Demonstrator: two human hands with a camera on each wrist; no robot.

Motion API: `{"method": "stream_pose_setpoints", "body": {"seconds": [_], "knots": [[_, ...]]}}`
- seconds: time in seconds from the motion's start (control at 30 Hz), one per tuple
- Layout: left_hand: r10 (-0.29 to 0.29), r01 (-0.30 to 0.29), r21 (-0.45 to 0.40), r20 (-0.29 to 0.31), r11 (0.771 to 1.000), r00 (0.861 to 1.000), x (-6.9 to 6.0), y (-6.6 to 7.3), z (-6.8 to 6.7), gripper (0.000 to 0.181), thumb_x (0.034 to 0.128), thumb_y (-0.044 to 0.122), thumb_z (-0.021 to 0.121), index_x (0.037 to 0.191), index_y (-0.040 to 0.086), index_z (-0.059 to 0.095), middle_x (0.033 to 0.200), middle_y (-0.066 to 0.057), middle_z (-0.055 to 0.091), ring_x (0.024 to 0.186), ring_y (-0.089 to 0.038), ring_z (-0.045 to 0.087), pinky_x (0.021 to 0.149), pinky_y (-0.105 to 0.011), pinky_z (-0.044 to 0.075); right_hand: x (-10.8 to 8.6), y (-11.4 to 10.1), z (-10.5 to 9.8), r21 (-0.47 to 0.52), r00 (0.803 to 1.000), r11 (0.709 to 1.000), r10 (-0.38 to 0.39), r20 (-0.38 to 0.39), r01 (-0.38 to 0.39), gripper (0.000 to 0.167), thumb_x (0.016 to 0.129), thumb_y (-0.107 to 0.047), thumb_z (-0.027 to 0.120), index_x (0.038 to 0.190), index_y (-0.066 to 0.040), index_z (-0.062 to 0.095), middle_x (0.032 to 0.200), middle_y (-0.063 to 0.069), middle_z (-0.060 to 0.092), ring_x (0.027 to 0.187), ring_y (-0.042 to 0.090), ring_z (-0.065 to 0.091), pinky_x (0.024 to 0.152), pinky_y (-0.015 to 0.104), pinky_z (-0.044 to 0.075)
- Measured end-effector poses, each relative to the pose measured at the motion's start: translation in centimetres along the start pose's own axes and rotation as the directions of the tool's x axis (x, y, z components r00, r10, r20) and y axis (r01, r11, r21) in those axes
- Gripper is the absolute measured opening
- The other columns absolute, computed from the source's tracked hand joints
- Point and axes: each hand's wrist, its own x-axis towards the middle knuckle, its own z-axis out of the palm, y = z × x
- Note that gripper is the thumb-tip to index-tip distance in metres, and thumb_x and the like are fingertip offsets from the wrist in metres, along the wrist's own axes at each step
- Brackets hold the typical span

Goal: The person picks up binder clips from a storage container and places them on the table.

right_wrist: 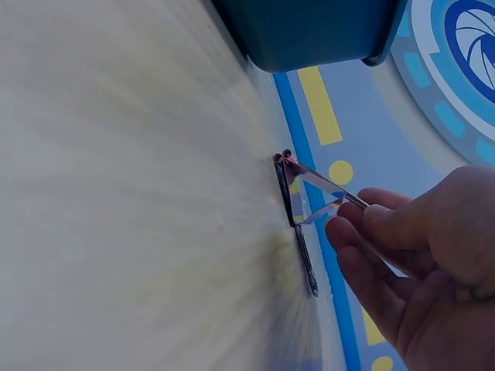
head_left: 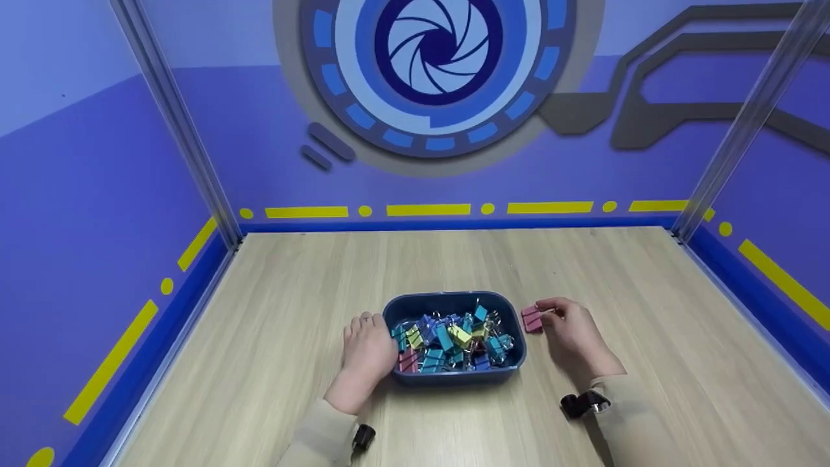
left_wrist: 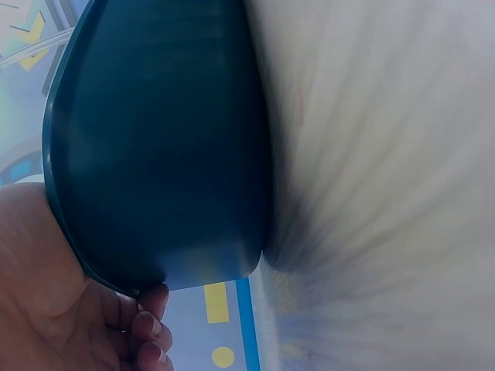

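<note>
A dark blue plastic box holds a heap of binder clips in teal, yellow, blue and red with wire handles. At its left end, my left hand grips the rim; the left wrist view shows curled fingers by the edge of the box. To the right of the box, my right hand pinches a pinkish-red binder clip by one wire handle. In the right wrist view that clip is at the tabletop, its other handle lying close along the surface.
The box stands on a light wood table. Blue printed walls with yellow marks rise behind and at both sides, with metal posts in the corners. Each wrist carries a small black camera.
</note>
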Motion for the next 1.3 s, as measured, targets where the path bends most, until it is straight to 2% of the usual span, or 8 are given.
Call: {"method": "stream_pose_setpoints", "body": {"seconds": [0.23, 0.4, 0.53, 0.67, 0.77, 0.93, 1.07, 1.3], "knots": [[0.022, -0.022, -0.007, -0.048, 1.0, 0.999, -0.1, -0.1, 0.1, 0.028, 0.0863, 0.015, 0.067, 0.103, -0.006, 0.06, 0.102, -0.02, 0.059, 0.098, -0.037, 0.054, 0.086, -0.048, 0.041, -0.1, -0.5, -0.5, -0.051, 0.999, 0.997, -0.052, 0.004, 0.052, 0.036, 0.093, 0.005, 0.055, 0.127, 0.002, 0.067, 0.126, 0.026, 0.067, 0.121, 0.038, 0.061, 0.105, 0.05, 0.044], [0.014, -0.015, -0.008, -0.035, 1.0, 0.999, -0.1, -0.1, 0.1, 0.029, 0.0872, 0.017, 0.068, 0.104, -0.006, 0.06, 0.102, -0.02, 0.059, 0.099, -0.038, 0.054, 0.087, -0.048, 0.041, -0.3, -1.6, -1.0, -0.019, 0.994, 0.995, -0.101, -0.041, 0.1, 0.039, 0.092, 0.006, 0.057, 0.13, 0.003, 0.064, 0.138, 0.027, 0.06, 0.134, 0.042, 0.05, 0.11, 0.06, 0.04], [0.007, -0.007, -0.01, -0.019, 1.0, 1.0, -0.1, 0.0, 0.1, 0.029, 0.0875, 0.017, 0.067, 0.105, -0.006, 0.06, 0.104, -0.02, 0.059, 0.1, -0.037, 0.054, 0.088, -0.049, 0.041, -0.6, -3.0, -0.9, 0.003, 0.982, 0.985, -0.171, -0.079, 0.172, 0.031, 0.09, 0.007, 0.067, 0.121, 0.001, 0.07, 0.123, 0.022, 0.069, 0.118, 0.038, 0.062, 0.096, 0.052, 0.054], [0.01, -0.01, -0.003, -0.021, 1.0, 1.0, -0.1, -0.1, 0.1, 0.031, 0.0872, 0.017, 0.068, 0.105, -0.006, 0.06, 0.104, -0.021, 0.06, 0.1, -0.037, 0.055, 0.088, -0.049, 0.042, -1.2, -4.8, -0.8, 0.09, 0.976, 0.973, -0.216, 0.04, 0.212, 0.025, 0.089, 0.006, 0.07, 0.113, 0.002, 0.073, 0.109, 0.021, 0.074, 0.096, 0.032, 0.072, 0.079, 0.034, 0.061], [0.011, -0.011, 0.001, -0.02, 1.0, 1.0, -0.1, -0.1, 0.1, 0.031, 0.0875, 0.018, 0.068, 0.105, -0.007, 0.06, 0.104, -0.021, 0.06, 0.1, -0.037, 0.055, 0.088, -0.049, 0.042, -1.8, -6.1, -0.7, 0.107, 0.942, 0.959, -0.279, 0.185, 0.263, 0.024, 0.087, 0.004, 0.072, 0.111, 0.003, 0.074, 0.108, 0.02, 0.075, 0.092, 0.032, 0.073, 0.078, 0.03, 0.06], [0.0, 0.0, -0.003, -0.006, 1.0, 1.0, 0.0, -0.1, 0.0, 0.033, 0.0888, 0.018, 0.068, 0.108, -0.007, 0.06, 0.105, -0.02, 0.06, 0.101, -0.036, 0.055, 0.089, -0.049, 0.042, -2.8, -7.9, -0.3, 0.046, 0.868, 0.925, -0.37, 0.331, 0.376, 0.028, 0.081, 0.001, 0.078, 0.109, 0.0, 0.075, 0.106, 0.016, 0.076, 0.096, 0.034, 0.071, 0.084, 0.044, 0.058], [-0.006, 0.006, -0.014, 0.0, 1.0, 1.0, 0.0, -0.1, 0.0, 0.033, 0.0887, 0.018, 0.068, 0.109, -0.007, 0.06, 0.107, -0.021, 0.06, 0.102, -0.037, 0.055, 0.091, -0.05, 0.042, -3.5, -8.6, 0.5, -0.04, 0.838, 0.894, -0.401, 0.369, 0.446, 0.03, 0.076, 0.006, 0.08, 0.105, -0.001, 0.076, 0.1, 0.012, 0.076, 0.09, 0.029, 0.071, 0.08, 0.042, 0.058], [-0.01, 0.01, -0.017, 0.005, 1.0, 1.0, 0.0, 0.0, 0.0, 0.032, 0.0885, 0.018, 0.067, 0.108, -0.007, 0.06, 0.106, -0.021, 0.06, 0.103, -0.037, 0.055, 0.089, -0.05, 0.042, -4.2, -9.4, 1.6, -0.196, 0.805, 0.806, -0.469, 0.363, 0.558, 0.035, 0.068, 0.016, 0.079, 0.096, -0.003, 0.077, 0.091, 0.008, 0.075, 0.08, 0.022, 0.07, 0.073, 0.035, 0.058]]}}
